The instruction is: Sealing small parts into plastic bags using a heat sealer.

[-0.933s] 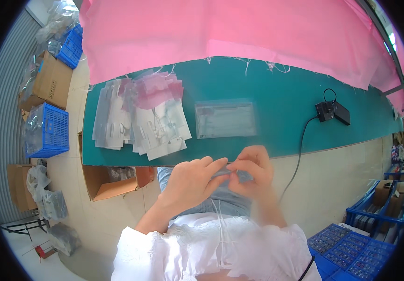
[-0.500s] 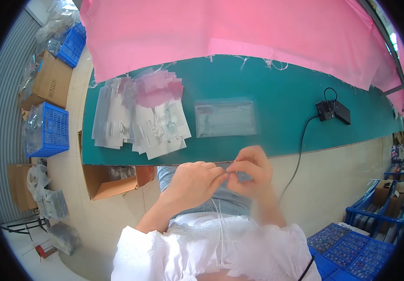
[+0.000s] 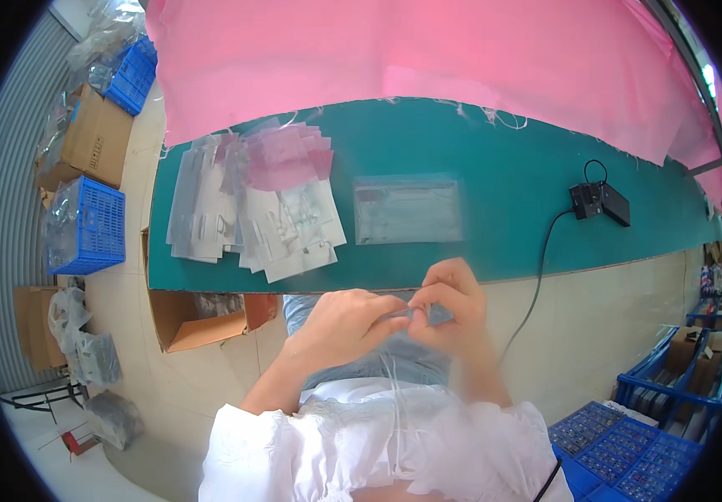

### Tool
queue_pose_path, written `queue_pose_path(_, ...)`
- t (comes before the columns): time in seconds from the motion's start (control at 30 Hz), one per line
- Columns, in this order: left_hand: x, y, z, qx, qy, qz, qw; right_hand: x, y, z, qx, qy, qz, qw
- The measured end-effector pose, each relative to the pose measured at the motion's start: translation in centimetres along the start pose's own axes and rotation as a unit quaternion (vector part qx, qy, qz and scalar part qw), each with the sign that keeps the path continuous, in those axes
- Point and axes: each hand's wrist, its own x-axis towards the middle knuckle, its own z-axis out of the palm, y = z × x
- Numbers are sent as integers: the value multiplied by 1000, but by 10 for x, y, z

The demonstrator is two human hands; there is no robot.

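Note:
My left hand (image 3: 346,325) and my right hand (image 3: 451,308) meet fingertip to fingertip above my lap, just off the table's near edge. Both are closed in a pinch, thumb against fingers. Whatever sits between the fingertips is too small to make out. Beyond the hands, a flat clear plastic bag (image 3: 408,211) lies on the green table (image 3: 495,184). Left of it, several white cards in clear bags (image 3: 295,226) overlap in a fanned pile, some with pink upper parts.
Pink cloth (image 3: 411,50) with a frayed edge covers the table's far side. A black box-shaped device (image 3: 599,203) with a cable rests at the right. Blue crates (image 3: 100,226) and a cardboard box (image 3: 97,138) stand on the left floor; blue trays of small parts (image 3: 616,443) sit lower right.
The fingertips have shifted slightly, with the left fingers a little further apart from the thumb. The view has moved a touch; the things on the table lie as before.

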Motion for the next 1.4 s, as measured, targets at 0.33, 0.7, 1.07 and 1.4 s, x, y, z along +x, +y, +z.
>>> queue_pose_path(0.33,-4,-13,5,58,-90,-24,994,0,1,-2,-3,3,43,999)
queue_pose_path(0.7,-8,-22,11,14,-56,-3,998,1,4,-9,-3,2,37,999)
queue_pose_path(1.07,-9,-23,9,-6,-45,-4,999,2,5,-17,-11,25,76,997)
queue_pose_path(1.4,-8,-16,-5,-221,182,-49,957,-7,6,-21,161,48,180,969)
